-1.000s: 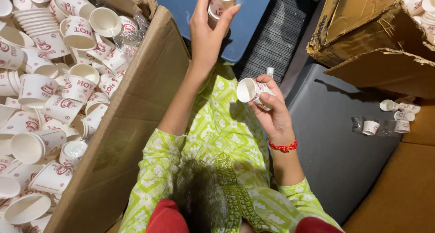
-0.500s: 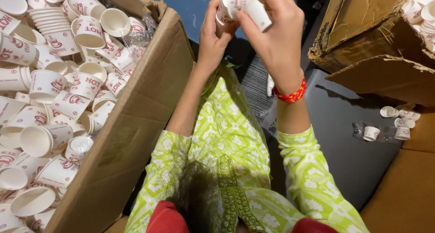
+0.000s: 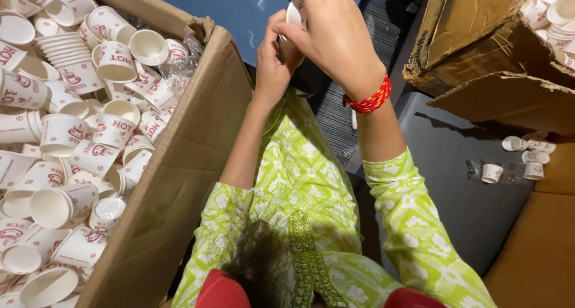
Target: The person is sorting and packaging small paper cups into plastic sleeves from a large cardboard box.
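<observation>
**Both hands closed on paper cups, raised above the lap**

Filling the left side: a big open cardboard box (image 3: 179,182), heaped with loose white paper cups (image 3: 90,134) bearing red print, some nested in short stacks, some on their sides, with a scrap of clear plastic wrap (image 3: 179,62) near the box's top corner. At the upper right: a second cardboard box (image 3: 479,50), torn along its flaps, with more white cups just visible inside at the frame's corner. Between and below the boxes: a dark grey surface (image 3: 455,182), and on it, well apart from the hands, a few small stray cups (image 3: 521,158) lying on a clear wrapper. Down the middle: green patterned sleeves and garment (image 3: 299,182).

Raised together at the top centre, touching one another over a blue surface (image 3: 239,8): the two hands. Right hand (image 3: 335,38), wrist ringed by a red thread bracelet (image 3: 368,99), fingers curled and grasping the held cup (image 3: 293,13), a white one whose rim peeks out at the top edge of the frame. Left hand (image 3: 272,65) just beneath and beside it, clenched around something mostly hidden by the fingers; only a sliver of pale material visible, likely another cup, though impossible to tell for sure. Held cup high in the view, well above the big box and clear of both cartons.
</observation>
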